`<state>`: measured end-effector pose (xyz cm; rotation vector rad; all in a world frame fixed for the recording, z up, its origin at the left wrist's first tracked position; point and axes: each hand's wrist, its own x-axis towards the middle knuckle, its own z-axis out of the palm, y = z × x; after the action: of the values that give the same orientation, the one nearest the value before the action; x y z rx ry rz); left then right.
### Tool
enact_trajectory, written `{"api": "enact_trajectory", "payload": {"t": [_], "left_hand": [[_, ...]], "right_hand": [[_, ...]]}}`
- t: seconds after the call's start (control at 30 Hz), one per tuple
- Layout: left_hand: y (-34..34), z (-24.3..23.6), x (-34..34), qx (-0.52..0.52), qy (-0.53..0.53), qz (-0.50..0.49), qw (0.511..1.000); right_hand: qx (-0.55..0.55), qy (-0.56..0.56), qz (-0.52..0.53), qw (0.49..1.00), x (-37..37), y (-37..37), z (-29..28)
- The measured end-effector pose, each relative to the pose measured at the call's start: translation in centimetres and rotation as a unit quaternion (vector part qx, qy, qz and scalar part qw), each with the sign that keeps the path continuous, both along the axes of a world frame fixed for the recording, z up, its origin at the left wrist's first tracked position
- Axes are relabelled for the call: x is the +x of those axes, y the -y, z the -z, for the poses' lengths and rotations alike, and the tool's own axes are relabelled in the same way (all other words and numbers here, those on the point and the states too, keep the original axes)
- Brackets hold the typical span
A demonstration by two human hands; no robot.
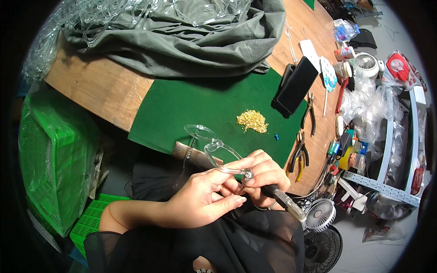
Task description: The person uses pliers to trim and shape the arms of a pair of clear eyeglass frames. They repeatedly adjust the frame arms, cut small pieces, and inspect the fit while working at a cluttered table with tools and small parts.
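Note:
A clear plastic eyeglass frame (217, 144) is held above the near edge of a green mat (182, 104). My left hand (198, 200) pinches it by the side nearest me, thumb and fingers closed. My right hand (268, 175) meets it at the same end, its fingers closed round a pen-like tool with a black grip and metallic rear body (291, 207); the tool's tip is hidden by the fingers. Under the frame, a wooden block (195, 154) juts from the table edge. Beyond it lies a pile of tiny gold-coloured metal parts (252, 121), with a small blue piece (276, 136) nearby.
Grey cloth (182, 50) with many clear frames (123, 13) covers the table's far side. A dark phone-like slab (298, 86), pliers (312, 116) and more pliers (298, 152) lie right. Green crates (54, 150) stand left; fans (320, 214) and a metal rack (387, 186) stand right.

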<state>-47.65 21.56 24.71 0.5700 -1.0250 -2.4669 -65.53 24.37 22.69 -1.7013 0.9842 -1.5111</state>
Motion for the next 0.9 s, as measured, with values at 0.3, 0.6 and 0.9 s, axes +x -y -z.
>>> {"api": "enact_trajectory", "payload": {"t": [0.3,0.6,0.9], "left_hand": [[-0.3,0.2,0.0,0.011,-0.001,-0.012,1.0],[-0.1,0.1,0.6,-0.011,-0.006,-0.044,0.999],[-0.6,-0.7,0.6,0.046,0.005,-0.057,0.997]], "right_hand": [[-0.013,-0.025,0.021,0.999,-0.1,-0.3,0.0],[0.159,-0.35,0.006,0.923,-3.4,-2.3,-1.9],[0.172,-0.383,-0.044,0.907,-2.9,-1.6,-2.7]]}}
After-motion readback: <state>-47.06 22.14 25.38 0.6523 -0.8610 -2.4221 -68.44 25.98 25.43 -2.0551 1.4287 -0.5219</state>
